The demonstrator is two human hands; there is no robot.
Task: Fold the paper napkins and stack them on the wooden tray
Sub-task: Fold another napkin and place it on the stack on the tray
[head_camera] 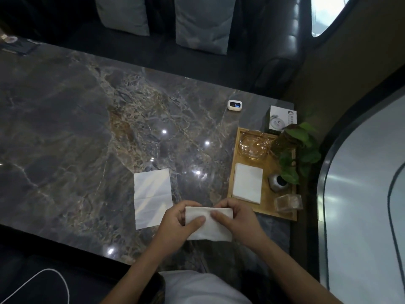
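As left hand and right hand pinched half-folded napkin, edges needed aligning before creasing; wooden tray stack waited.

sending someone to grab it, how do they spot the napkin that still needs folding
Start at the wooden tray on the marble table's right end, then look left past both hands. The unfolded napkin lies flat and alone on the bare stone, larger than the folded stack on the tray.
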